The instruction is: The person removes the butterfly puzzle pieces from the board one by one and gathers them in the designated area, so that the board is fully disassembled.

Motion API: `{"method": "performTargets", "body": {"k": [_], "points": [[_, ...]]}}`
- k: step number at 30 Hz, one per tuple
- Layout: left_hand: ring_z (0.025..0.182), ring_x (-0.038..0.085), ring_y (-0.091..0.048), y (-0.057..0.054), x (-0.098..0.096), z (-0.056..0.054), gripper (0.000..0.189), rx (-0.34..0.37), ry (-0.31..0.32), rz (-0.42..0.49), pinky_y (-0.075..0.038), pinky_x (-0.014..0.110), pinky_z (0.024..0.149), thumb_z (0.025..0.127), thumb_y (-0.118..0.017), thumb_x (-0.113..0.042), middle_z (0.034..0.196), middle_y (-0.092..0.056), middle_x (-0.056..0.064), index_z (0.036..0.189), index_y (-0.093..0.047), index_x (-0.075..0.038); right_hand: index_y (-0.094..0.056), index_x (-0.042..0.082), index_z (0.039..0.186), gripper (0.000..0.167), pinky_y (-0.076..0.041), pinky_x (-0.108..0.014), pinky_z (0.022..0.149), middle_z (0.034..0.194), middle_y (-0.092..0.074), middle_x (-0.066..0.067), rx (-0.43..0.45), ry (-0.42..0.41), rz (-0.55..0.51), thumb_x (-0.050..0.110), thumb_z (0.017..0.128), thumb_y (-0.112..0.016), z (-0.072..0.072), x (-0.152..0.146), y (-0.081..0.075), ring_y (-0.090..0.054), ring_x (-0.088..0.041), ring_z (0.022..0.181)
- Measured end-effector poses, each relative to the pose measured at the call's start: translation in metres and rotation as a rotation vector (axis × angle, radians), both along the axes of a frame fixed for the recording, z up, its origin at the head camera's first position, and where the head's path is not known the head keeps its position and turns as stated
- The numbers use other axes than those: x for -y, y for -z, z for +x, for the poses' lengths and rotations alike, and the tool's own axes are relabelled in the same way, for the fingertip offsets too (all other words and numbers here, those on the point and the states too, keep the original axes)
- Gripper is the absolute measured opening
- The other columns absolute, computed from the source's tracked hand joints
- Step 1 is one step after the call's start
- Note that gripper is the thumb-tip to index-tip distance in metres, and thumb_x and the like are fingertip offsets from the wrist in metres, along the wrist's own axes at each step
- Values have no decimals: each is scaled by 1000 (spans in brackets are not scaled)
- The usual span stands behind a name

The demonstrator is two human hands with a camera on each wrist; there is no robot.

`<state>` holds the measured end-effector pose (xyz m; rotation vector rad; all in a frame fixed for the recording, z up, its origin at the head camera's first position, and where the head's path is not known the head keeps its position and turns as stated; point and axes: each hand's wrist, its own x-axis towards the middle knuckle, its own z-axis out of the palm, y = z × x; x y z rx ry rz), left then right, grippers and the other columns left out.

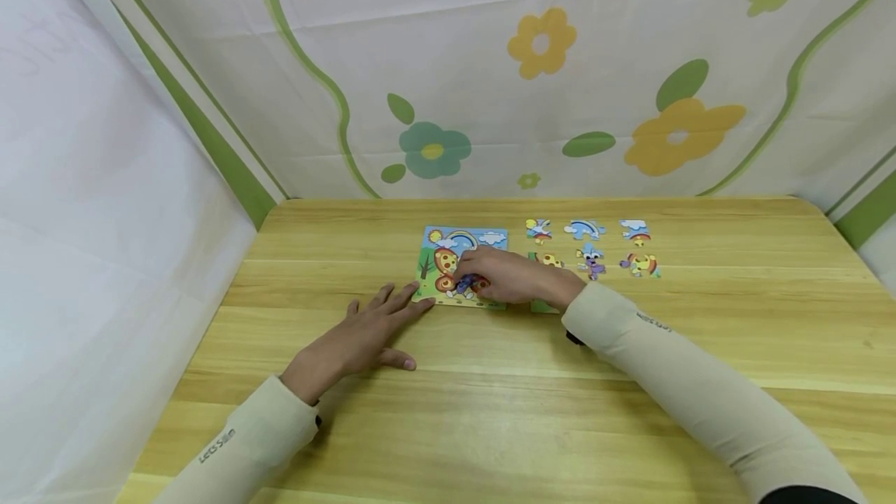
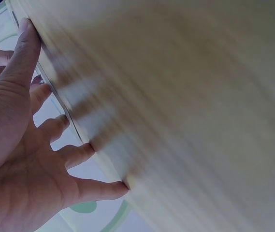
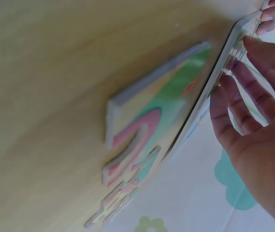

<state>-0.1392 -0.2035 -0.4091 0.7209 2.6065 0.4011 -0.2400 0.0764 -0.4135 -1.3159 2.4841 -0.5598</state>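
A puzzle board [image 1: 493, 238] printed with a sun, rainbow and butterfly lies flat on the table. My left hand [image 1: 360, 341] is spread with its fingers straight, the fingertips at the board's lower left corner and edge. Over the board's lower middle, my right hand [image 1: 507, 274] has bent fingers and thumb around a purple puzzle piece [image 1: 465, 283], which they partly cover. In the right wrist view the fingertips [image 3: 223, 79] meet the board's surface. The right hand hides the board's right part.
Loose puzzle pieces lie in rows right of the board, among them a rainbow piece [image 1: 585, 229], a purple and blue piece [image 1: 592, 261] and a yellow and red piece [image 1: 640, 264]. The right forearm partly covers a green piece [image 1: 543, 306]. A flowered cloth [image 1: 476, 61] hangs behind the wooden table [image 1: 455, 411].
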Motion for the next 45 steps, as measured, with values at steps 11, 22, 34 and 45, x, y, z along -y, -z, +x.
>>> {"method": "performTargets", "body": {"k": [11,22,34,45], "points": [[159,52,-15,0,0,0,91,-4,6,1,-21,87,109,91,-74,-48,177,-13,10,168,-28,-28,-67,12,139,47,-50,-45,106,130,-65,-5,-34,-36,26,-4,95,-67,-3,5,0,-60,-25,123],[159,52,-15,1,0,0,91,-12,9,6,-21,88,109,91,-74,-48,177,-13,10,167,-29,-28,-67,14,141,56,-51,-41,98,129,-63,-8,-17,-60,76,-13,92,-61,-2,12,-8,-59,-23,113],[160,51,-14,1,0,0,91,-6,3,5,-21,87,109,91,-75,-47,177,-12,10,167,-29,-28,-70,11,133,50,-52,-39,93,120,-62,-9,-16,-61,107,-12,90,-64,-5,16,-8,-56,-22,103],[159,51,-15,1,0,0,91,-10,6,-3,-22,87,109,91,-74,-48,177,-13,10,167,-29,-27,-69,11,135,48,-51,-39,95,129,-62,-11,18,-15,124,-11,93,-62,-3,18,-11,-57,-23,109]]}}
